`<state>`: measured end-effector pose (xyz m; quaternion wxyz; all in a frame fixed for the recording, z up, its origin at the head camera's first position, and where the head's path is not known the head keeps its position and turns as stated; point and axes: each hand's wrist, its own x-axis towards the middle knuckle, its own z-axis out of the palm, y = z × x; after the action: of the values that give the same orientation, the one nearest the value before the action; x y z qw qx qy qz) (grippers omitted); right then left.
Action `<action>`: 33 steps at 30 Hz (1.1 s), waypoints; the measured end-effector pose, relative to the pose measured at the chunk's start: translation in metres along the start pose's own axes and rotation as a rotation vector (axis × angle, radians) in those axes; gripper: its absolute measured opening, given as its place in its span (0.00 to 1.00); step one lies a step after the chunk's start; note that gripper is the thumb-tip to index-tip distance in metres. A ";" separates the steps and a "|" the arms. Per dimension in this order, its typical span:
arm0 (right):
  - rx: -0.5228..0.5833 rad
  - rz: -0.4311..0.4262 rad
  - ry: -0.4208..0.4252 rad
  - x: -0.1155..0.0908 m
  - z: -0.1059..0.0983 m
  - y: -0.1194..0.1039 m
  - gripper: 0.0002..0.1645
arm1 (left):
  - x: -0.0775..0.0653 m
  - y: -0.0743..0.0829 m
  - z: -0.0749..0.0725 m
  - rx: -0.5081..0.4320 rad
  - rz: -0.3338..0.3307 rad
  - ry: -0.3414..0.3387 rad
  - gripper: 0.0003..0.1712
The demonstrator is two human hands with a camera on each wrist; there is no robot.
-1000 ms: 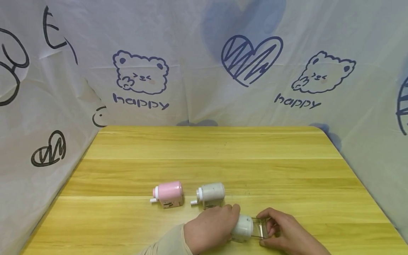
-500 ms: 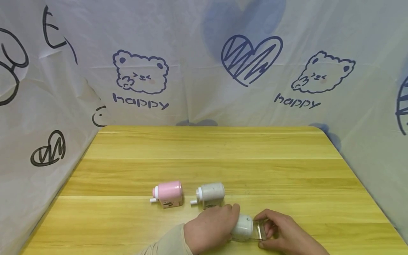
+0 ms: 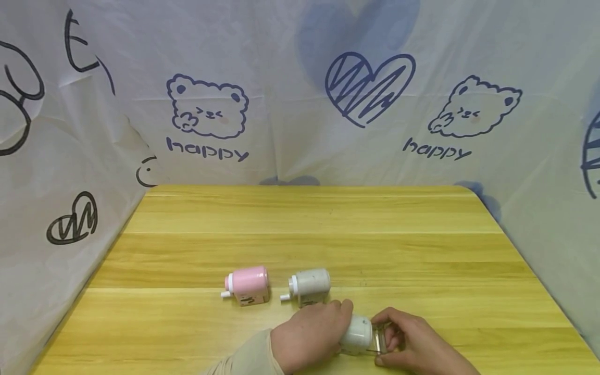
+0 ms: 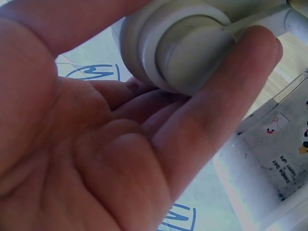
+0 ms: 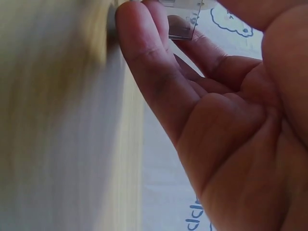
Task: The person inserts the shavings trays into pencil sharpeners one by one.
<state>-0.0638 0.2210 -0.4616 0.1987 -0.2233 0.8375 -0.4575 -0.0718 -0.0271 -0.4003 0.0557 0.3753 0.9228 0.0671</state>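
Near the front edge of the table my left hand [image 3: 309, 333] grips a white crank pencil sharpener [image 3: 358, 333] lying there. In the left wrist view its round crank end [image 4: 187, 53] faces my palm, fingers around it. My right hand [image 3: 412, 344] pinches the clear shavings drawer [image 3: 378, 341] between thumb and fingers. That drawer sticks partly out of the sharpener's right end; in the right wrist view only a corner of the clear plastic [image 5: 185, 31] shows behind my fingers. Just behind my left hand stands a grey pencil sharpener [image 3: 313, 282], partly covered by it.
A pink pencil sharpener [image 3: 250, 284] stands left of the grey one, its crank pointing left. The wood-grain table [image 3: 300, 224] reaches back to a white cloth [image 3: 290, 120] with blue drawings, which also hangs at both sides.
My right hand has moved slightly left, pushing the clear drawer further into the white pencil sharpener. My left hand stays in place on the sharpener.
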 end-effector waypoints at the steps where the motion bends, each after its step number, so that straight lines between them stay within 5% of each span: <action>1: 0.006 0.004 -0.002 0.000 0.000 0.000 0.31 | 0.000 0.000 0.000 0.002 0.000 0.001 0.22; 9: 0.062 0.058 -0.019 0.001 0.000 0.001 0.34 | 0.000 0.000 0.000 0.017 0.002 0.005 0.22; 33: 0.076 0.031 -0.015 0.002 0.002 0.004 0.32 | 0.001 0.001 -0.002 -0.006 -0.017 -0.027 0.21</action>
<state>-0.0655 0.2206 -0.4664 0.2203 -0.2061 0.8214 -0.4840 -0.0720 -0.0261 -0.3985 0.0698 0.3680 0.9250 0.0644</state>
